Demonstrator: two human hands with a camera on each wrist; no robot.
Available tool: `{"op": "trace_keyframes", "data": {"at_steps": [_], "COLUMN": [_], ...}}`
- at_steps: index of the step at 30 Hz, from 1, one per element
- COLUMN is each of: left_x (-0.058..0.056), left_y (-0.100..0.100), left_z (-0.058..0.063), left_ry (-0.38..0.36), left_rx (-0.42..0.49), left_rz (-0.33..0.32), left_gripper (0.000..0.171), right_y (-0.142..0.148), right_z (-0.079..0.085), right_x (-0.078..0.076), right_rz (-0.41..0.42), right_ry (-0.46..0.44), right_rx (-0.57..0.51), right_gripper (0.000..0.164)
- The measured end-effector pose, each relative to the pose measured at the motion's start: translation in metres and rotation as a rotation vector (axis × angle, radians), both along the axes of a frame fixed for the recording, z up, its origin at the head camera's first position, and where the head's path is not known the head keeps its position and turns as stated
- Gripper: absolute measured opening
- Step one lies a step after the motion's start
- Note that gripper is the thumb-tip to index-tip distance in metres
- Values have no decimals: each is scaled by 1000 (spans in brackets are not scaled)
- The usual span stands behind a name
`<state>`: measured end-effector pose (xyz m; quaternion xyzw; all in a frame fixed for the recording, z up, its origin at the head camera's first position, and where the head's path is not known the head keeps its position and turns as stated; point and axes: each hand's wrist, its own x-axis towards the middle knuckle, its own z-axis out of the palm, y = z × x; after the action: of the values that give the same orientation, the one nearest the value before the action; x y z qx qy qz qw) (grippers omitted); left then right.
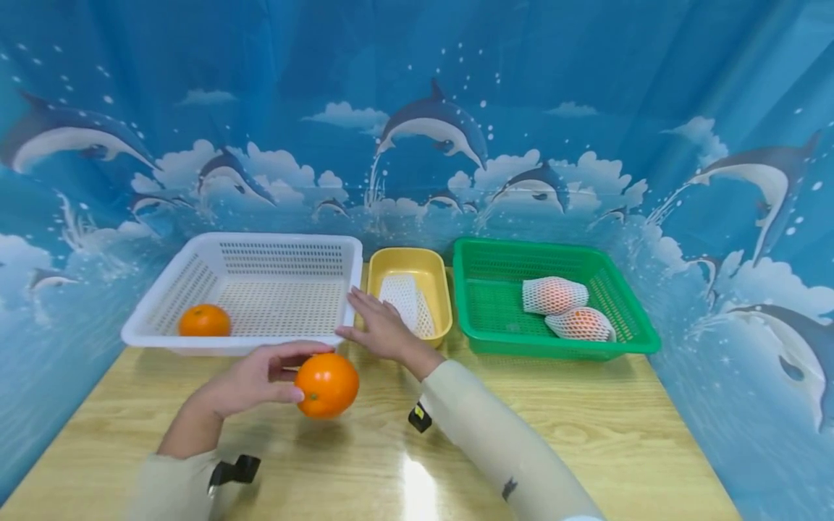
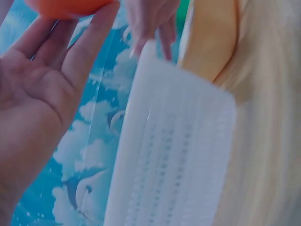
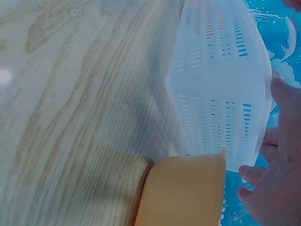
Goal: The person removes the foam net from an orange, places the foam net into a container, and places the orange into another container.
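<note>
My left hand (image 1: 250, 380) grips a large orange (image 1: 328, 385) between thumb and fingers, above the table in front of the white basket (image 1: 150, 339). In the left wrist view, only the underside of that orange (image 2: 66, 7) shows, at the top edge beside the fingers. My right hand (image 1: 387, 329) reaches to the right end of the white basket, with its fingers at the rim near the corner. From the right wrist view, the fingers (image 3: 254, 175) lie loosely along that rim. Another orange (image 1: 205, 320) sits inside the basket at the front left.
Between the baskets, a small yellow bin (image 1: 445, 318) holds white foam nets (image 1: 400, 297). A green basket (image 1: 482, 341) on the right contains two net-wrapped fruits (image 1: 554, 295). The wooden table (image 1: 521, 412) ends against a blue dolphin curtain (image 1: 293, 72).
</note>
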<state>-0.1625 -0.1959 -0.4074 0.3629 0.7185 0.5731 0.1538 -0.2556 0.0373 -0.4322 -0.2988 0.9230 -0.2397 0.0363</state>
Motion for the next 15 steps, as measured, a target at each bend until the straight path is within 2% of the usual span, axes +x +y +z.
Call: {"op": "trace_keyframes", "data": {"at_steps": [3, 5, 7, 11, 13, 15], "left_x": [-5, -7, -10, -21, -28, -35], "left_y": [-12, -18, -22, -29, -31, -34], "left_z": [10, 19, 28, 45, 48, 47], "left_ry": [-45, -61, -42, -12, 2, 21], "left_rx": [30, -6, -90, -321, -417, -468], "left_rz": [57, 132, 221, 411, 477, 518], "left_gripper": [53, 53, 53, 59, 65, 69], "right_y": [0, 1, 1, 0, 0, 1], "right_z": [0, 0, 0, 1, 1, 0], "right_x": [0, 0, 0, 0, 0, 0], "right_rz": [-2, -4, -5, -1, 0, -3], "right_ry": [-10, -18, -22, -34, -31, -31], "right_rx": [0, -2, 0, -4, -1, -4], "right_gripper": [74, 74, 75, 75, 75, 74]}}
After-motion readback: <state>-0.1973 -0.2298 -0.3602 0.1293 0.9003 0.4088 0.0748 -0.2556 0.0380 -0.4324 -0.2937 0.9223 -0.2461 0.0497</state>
